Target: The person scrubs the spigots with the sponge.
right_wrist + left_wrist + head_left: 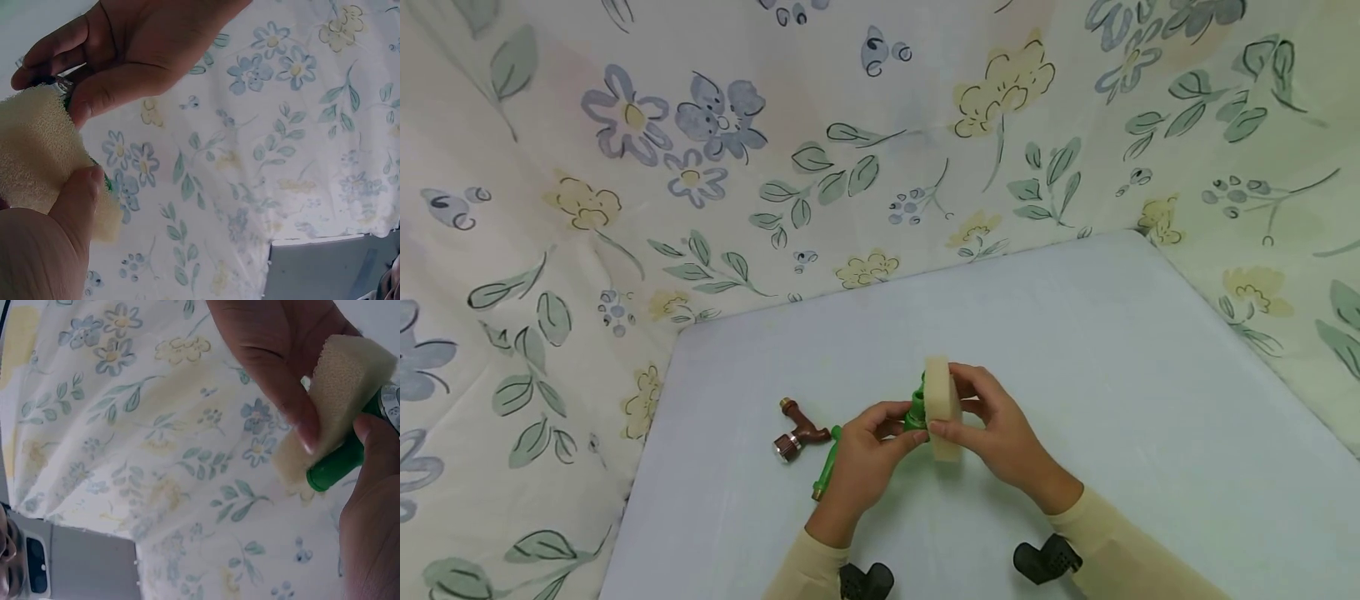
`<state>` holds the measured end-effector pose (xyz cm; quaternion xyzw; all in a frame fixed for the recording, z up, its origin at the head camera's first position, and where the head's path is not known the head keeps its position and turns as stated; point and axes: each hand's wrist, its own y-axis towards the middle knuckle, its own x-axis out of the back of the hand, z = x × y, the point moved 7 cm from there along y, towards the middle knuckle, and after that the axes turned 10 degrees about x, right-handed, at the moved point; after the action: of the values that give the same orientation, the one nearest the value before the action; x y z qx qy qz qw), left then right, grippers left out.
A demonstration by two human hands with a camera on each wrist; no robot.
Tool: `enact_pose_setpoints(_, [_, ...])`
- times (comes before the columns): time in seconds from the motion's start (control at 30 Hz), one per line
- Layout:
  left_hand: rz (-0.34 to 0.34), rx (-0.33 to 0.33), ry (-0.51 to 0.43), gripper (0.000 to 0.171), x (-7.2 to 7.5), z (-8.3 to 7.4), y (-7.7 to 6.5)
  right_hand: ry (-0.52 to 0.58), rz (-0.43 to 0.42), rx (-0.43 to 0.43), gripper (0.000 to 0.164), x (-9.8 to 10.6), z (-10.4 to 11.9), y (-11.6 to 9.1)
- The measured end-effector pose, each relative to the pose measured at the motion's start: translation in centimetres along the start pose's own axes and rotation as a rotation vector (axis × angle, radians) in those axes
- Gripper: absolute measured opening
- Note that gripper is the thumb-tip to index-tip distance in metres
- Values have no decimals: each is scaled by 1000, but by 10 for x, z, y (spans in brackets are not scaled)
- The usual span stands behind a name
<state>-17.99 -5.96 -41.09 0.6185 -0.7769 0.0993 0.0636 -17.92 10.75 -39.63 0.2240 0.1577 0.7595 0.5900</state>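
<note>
My left hand point(868, 458) grips a green tap point(916, 410) between thumb and fingers. My right hand point(1003, 433) holds a pale yellow sponge point(942, 400) on edge, with its thumb on the near side. The sponge lies against the tap and hides part of it in the head view. In the left wrist view, the tap's green barrel point(337, 465) and a metal band show beside the sponge point(340, 387). Seen from the right wrist, the porous face of the sponge point(37, 144) covers most of the tap.
On the white table point(1120, 367), a brown tap point(805, 427) with a brass-coloured end lies left of my hands. A second green piece point(827, 468), partly hidden by my left hand, lies near it. Floral cloth point(820, 150) hangs around the table.
</note>
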Motion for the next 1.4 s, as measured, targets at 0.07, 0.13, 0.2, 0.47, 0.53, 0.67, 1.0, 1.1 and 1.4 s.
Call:
enact_pose_setpoints(0.07, [21,-13,-14,29,0,0,0,-21,-3,-14,63,1,-2,0])
enact_pose_setpoints(0.13, [44,-26,-38,30,0,0,-1,-36,-10,-30,62,3,-4,0])
enact_pose_setpoints(0.2, [62,-38,-57,30,0,-1,-1,-40,-14,-41,62,4,-5,0])
enact_pose_setpoints(0.47, [105,-72,-59,28,0,-5,-2,-43,-13,-65,62,7,-12,-1])
enact_pose_setpoints(0.53, [107,-79,-52,28,0,-5,-3,-42,-13,-72,62,6,-13,-1])
enact_pose_setpoints(0.67, [117,-88,-60,28,1,-5,-3,-62,-50,-90,62,9,-16,-1])
enact_pose_setpoints(1.0, [131,-88,-59,28,2,-4,-1,-67,-75,-119,59,13,-22,-1])
enact_pose_setpoints(1.1, [122,-89,-50,28,2,-4,0,-68,-66,-120,59,12,-22,-1])
enact_pose_setpoints(1.4, [78,-90,-35,28,3,-4,2,-38,-4,-110,61,3,-35,-8])
